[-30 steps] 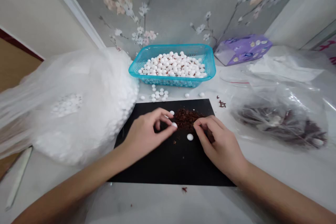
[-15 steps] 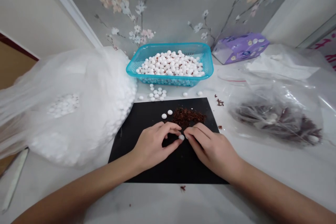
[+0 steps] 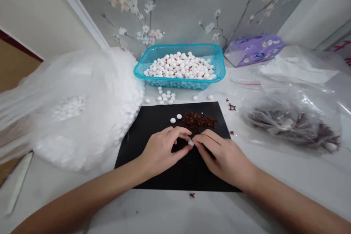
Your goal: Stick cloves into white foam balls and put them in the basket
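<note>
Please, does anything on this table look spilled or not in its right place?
Yes. Loose round white beads lie on the white tabletop, outside the turquoise plastic basket, and dark reddish-brown flakes lie off the flat black mat. Both look spilled.

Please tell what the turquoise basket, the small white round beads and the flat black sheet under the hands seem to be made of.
The turquoise perforated basket looks like glossy moulded plastic, with a shiny rim and an even lattice of small holes. The small white round beads look like matte foam, perhaps polystyrene, since their surface shows no shine. The flat black sheet has a dull, grainless finish, so it may be plastic or card; the look leaves this open.
</note>
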### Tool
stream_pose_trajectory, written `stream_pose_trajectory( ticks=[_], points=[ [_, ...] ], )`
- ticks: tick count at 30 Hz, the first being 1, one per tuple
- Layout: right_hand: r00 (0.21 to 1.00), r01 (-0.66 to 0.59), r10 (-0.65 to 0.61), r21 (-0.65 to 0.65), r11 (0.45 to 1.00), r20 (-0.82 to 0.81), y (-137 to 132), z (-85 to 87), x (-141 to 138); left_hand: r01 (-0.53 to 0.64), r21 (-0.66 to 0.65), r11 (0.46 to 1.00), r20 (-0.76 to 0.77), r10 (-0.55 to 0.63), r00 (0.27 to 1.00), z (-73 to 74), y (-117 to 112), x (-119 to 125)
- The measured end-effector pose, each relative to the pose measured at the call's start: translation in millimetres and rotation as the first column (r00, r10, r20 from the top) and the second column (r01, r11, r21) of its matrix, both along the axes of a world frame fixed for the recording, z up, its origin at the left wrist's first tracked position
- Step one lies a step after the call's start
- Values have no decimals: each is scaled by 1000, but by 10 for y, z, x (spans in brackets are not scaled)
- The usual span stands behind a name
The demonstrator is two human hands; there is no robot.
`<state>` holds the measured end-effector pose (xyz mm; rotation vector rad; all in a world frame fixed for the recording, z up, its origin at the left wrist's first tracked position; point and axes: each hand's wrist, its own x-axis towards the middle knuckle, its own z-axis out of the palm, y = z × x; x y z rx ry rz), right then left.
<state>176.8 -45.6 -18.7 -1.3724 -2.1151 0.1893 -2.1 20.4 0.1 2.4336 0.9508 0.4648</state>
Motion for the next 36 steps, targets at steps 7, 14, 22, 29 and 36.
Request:
stream_pose_trajectory(
  ticks=[7, 14, 22, 29, 36],
  points=[
    [996, -49, 48, -22, 999, -76, -27, 23, -5, -17, -68, 998, -17, 15, 1000, 16, 4, -3],
    [993, -90, 85, -56, 994, -85, -41, 49, -4, -48, -133, 990, -29, 44, 999, 10, 1, 1],
    [994, -112, 110, -134, 985, -25, -5, 85, -16, -70, -176, 982, -45, 63, 997, 13, -2, 7],
    [998, -63, 66, -193, 979, 8, 20, 69, -26, -79, -207, 975, -44, 71, 997, 33, -6, 16],
    [997, -69, 63, -160, 985, -43, 23, 88, -29, -73, -187, 980, -64, 61, 996, 33, -15, 29]
  ],
)
